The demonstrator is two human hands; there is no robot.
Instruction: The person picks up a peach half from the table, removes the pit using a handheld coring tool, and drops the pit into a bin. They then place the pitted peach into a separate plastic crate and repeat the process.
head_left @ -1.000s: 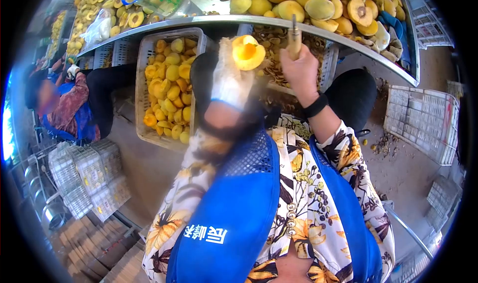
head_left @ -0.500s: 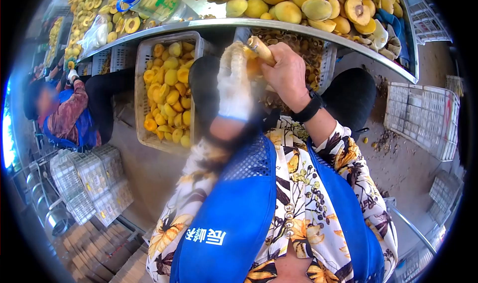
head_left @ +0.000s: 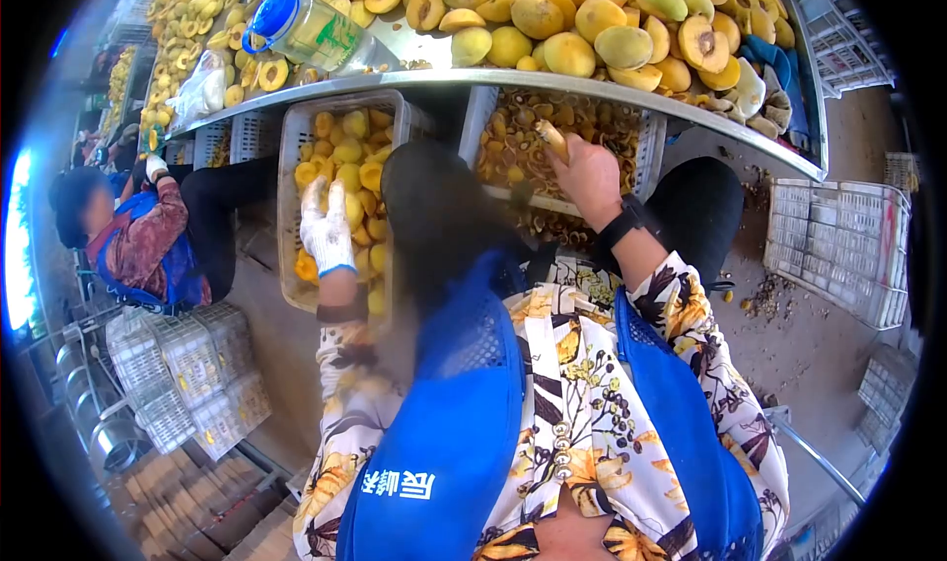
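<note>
My left hand, in a white glove with worn, stained fingers, is over a crate of yellow peach halves. Its fingers are apart and point down at the fruit; I see nothing held in them. My bare right hand, with a black band on the wrist, is closed around a tool with a light wooden handle. The tool's working end cannot be made out. Below that hand stands another crate with brownish peels and scraps.
A metal-edged table bears heaped peaches, a blue-capped bottle and a plastic bag. A co-worker sits at the left. White crates stand right, stacked crates lower left. Scraps litter the floor.
My left hand has moved left from beside the right hand to over the peach crate, and the fruit it held is gone from it. My right hand has shifted slightly right and down, keeping the tool.
</note>
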